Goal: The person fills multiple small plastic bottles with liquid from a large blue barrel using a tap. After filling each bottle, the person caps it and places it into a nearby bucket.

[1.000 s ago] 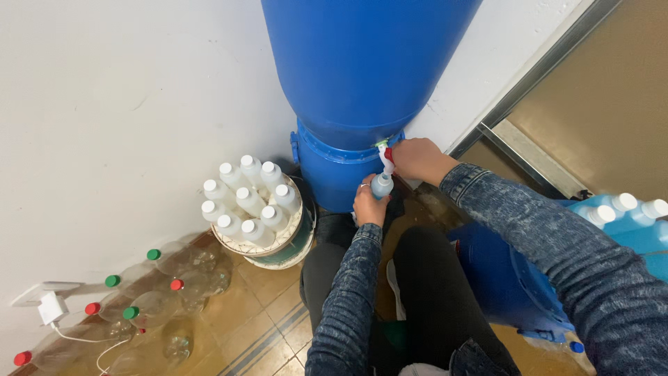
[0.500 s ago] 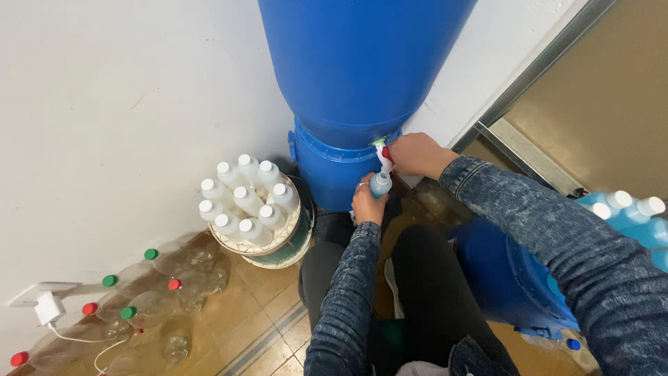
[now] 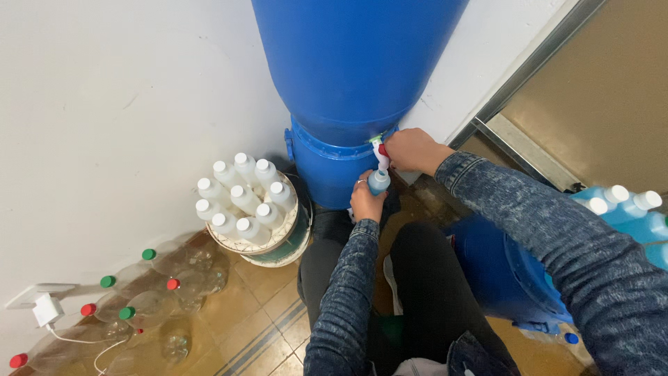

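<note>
A big blue barrel (image 3: 355,63) stands on a second blue drum against the white wall. A small white tap with a red lever (image 3: 379,152) juts from its lower rim. My right hand (image 3: 412,150) grips that tap. Just below it, my left hand (image 3: 364,200) holds a small bottle (image 3: 378,182) filled with blue liquid, its mouth right under the spout. Both arms wear dark mottled sleeves. My knees in black trousers are underneath.
A round basket (image 3: 278,240) packed with several white-capped bottles sits left of the drum. Clear empty bottles with red and green caps (image 3: 147,255) lie on the brown tile floor. A white charger (image 3: 46,309) is plugged low on the wall. Blue-filled bottles (image 3: 626,209) stand at right.
The view has shifted slightly; both hands stay at the tap with the bottle under the spout.
</note>
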